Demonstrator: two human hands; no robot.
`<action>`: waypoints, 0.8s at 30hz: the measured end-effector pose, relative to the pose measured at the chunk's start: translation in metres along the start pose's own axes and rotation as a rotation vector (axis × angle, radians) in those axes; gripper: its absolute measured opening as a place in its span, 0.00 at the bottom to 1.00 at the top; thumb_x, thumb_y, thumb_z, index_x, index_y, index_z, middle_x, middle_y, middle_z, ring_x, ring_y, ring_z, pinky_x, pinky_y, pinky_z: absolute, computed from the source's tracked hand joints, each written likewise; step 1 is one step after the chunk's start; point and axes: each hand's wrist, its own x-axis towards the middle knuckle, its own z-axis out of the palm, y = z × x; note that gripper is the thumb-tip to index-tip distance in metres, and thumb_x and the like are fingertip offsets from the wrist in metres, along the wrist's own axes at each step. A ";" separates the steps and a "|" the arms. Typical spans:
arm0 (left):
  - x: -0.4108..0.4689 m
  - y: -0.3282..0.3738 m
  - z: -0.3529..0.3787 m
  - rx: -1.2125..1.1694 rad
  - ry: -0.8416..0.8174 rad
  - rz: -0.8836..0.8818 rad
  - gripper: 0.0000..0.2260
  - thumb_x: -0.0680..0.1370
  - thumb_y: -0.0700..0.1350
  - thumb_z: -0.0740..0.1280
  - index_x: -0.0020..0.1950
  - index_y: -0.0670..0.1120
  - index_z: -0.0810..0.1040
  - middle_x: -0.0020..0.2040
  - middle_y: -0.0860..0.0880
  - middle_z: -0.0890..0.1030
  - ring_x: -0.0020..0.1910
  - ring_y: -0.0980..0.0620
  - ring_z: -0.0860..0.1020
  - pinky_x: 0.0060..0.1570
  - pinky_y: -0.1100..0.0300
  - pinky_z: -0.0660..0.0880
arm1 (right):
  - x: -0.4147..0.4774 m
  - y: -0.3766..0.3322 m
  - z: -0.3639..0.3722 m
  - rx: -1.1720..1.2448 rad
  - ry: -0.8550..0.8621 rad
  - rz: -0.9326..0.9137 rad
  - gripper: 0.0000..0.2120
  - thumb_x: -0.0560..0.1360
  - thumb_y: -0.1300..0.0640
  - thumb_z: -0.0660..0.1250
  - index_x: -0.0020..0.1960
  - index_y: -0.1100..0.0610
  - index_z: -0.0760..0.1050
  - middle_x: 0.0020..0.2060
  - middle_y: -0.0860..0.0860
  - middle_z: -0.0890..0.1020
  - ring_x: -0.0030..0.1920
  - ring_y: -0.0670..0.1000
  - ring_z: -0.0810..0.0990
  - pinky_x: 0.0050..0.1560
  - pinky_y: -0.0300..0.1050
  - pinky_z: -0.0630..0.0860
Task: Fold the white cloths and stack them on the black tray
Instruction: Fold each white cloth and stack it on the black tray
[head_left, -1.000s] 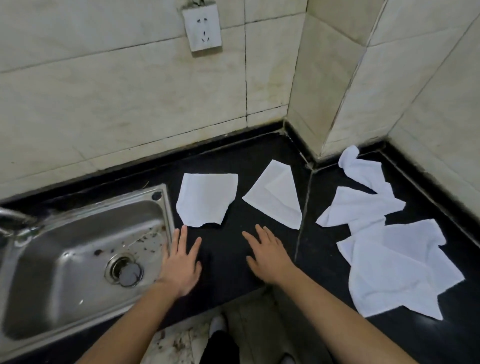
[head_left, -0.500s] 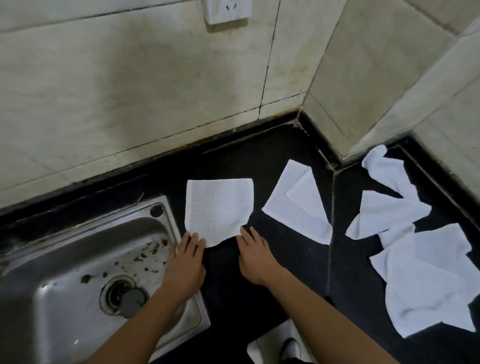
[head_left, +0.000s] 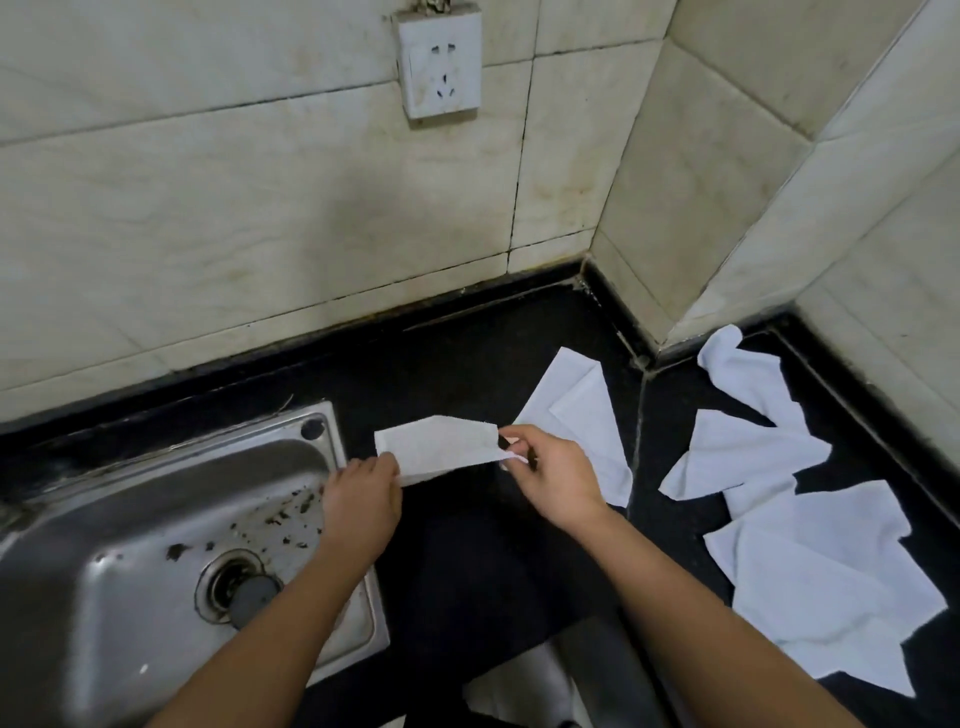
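Note:
A white cloth (head_left: 439, 447) hangs lifted above the black counter (head_left: 467, 545), stretched between both hands. My left hand (head_left: 361, 499) pinches its near left corner. My right hand (head_left: 553, 475) pinches its right edge between thumb and fingers. A second white cloth (head_left: 582, 415), partly folded over, lies flat just behind my right hand. Several more white cloths (head_left: 810, 561) lie spread and overlapping at the right of the counter, with one crumpled cloth (head_left: 748, 379) nearest the wall. No black tray is in view.
A steel sink (head_left: 130, 571) with dark debris and a drain plug fills the left, its rim under my left forearm. Tiled walls (head_left: 260, 208) close the back and right, forming a jutting corner. A wall socket (head_left: 441, 65) hangs above. Floor shows below the counter's front edge.
Both hands moved from flat on the counter to the near edge of the left cloth, took hold of it and lifted it. The camera tilted upward again.

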 end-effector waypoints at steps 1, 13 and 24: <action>0.003 0.005 -0.010 -0.002 0.031 -0.007 0.09 0.66 0.37 0.73 0.38 0.46 0.73 0.32 0.49 0.77 0.32 0.45 0.76 0.34 0.54 0.68 | 0.001 0.000 -0.011 -0.011 0.021 -0.019 0.12 0.77 0.53 0.69 0.61 0.45 0.80 0.49 0.40 0.83 0.47 0.42 0.80 0.51 0.36 0.75; 0.012 0.048 -0.070 -0.189 0.343 -0.069 0.05 0.78 0.45 0.68 0.51 0.46 0.82 0.41 0.48 0.83 0.43 0.45 0.79 0.37 0.54 0.72 | -0.004 -0.010 -0.083 0.149 0.204 -0.025 0.09 0.78 0.54 0.66 0.53 0.49 0.83 0.46 0.42 0.83 0.39 0.39 0.79 0.46 0.30 0.73; -0.032 0.038 -0.056 -0.330 0.388 -0.076 0.03 0.78 0.43 0.69 0.50 0.45 0.80 0.43 0.50 0.81 0.38 0.50 0.78 0.40 0.56 0.73 | -0.037 0.005 -0.062 0.156 0.234 -0.061 0.06 0.77 0.55 0.68 0.52 0.50 0.82 0.50 0.42 0.82 0.46 0.41 0.80 0.49 0.36 0.76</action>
